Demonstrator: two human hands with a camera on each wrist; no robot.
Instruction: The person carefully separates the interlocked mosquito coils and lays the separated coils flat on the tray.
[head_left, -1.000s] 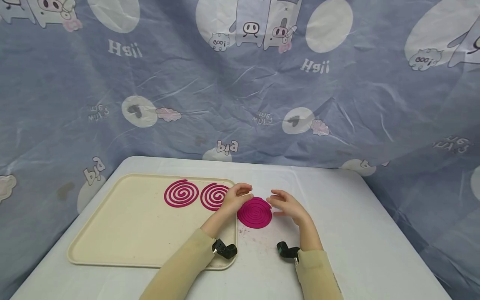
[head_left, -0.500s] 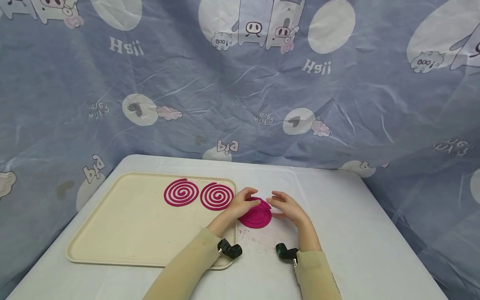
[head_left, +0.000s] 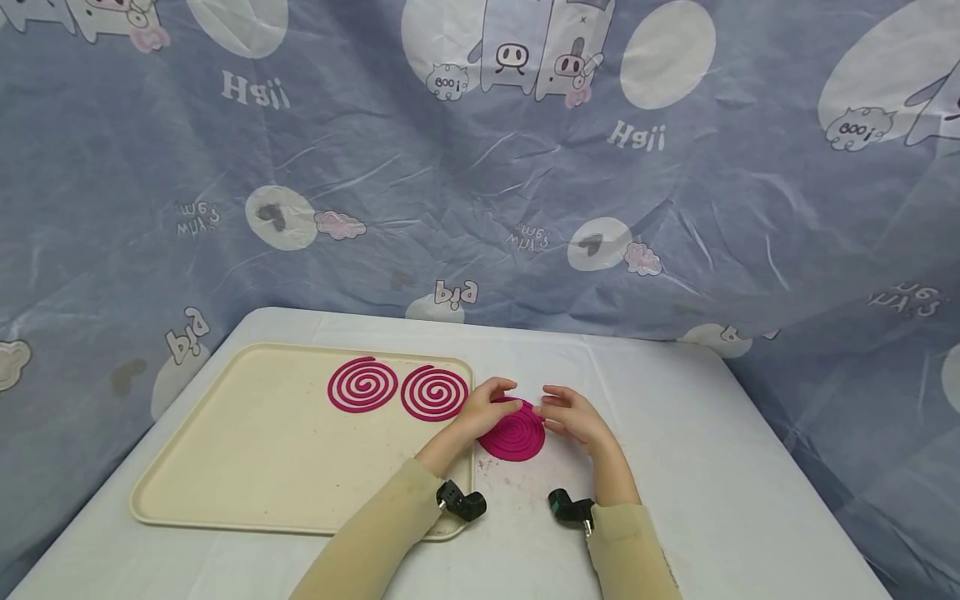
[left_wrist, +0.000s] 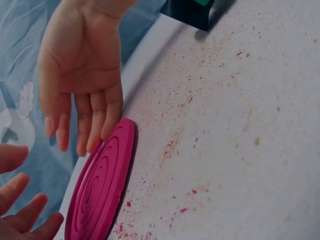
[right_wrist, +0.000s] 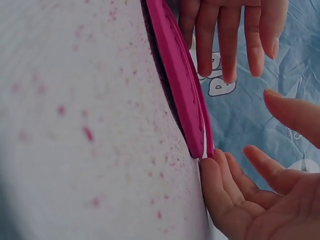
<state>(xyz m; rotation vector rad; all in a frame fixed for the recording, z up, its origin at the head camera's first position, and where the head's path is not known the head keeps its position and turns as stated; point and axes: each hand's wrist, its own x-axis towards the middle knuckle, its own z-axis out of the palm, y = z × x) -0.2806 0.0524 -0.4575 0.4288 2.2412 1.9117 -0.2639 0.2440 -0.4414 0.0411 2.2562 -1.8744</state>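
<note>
A makeshift, screened-off work booth, this one, and what building holds it can't be told! Blue fabric (head_left: 450, 175) hangs in wrinkles behind and along both sides, cartoon pigs (head_left: 512, 58) and playful lettering (head_left: 636, 135) printed across it. In front stands the bench (head_left: 712, 483), white and creased on top, reddish crumbs (left_wrist: 183, 210) scattered over it, and small black wrist cameras (head_left: 570, 508) say recording spot!
</note>
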